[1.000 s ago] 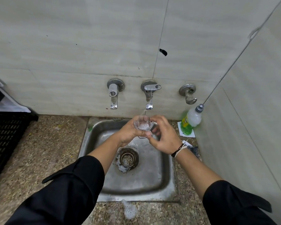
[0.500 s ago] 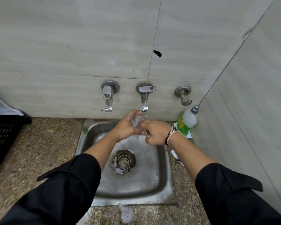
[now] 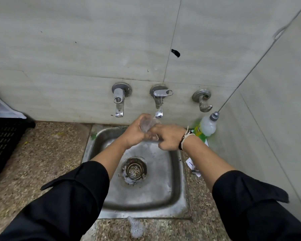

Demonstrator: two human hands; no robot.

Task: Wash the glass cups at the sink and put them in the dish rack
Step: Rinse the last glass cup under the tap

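Over the steel sink (image 3: 178, 193), just below the middle tap (image 3: 158, 108), you are holding the glass cup (image 3: 147, 125) with both hands: your left hand (image 3: 135, 132) is curling its grip around the cup's left side, and your right hand (image 3: 167, 138) is pinching it from the 3 o'clock side. At 3 o'clock from your hands a soap bottle (image 3: 207, 126) is leaning in the corner, while at 9 o'clock a black crate (image 3: 2, 141) is sitting on the speckled counter (image 3: 47, 153).
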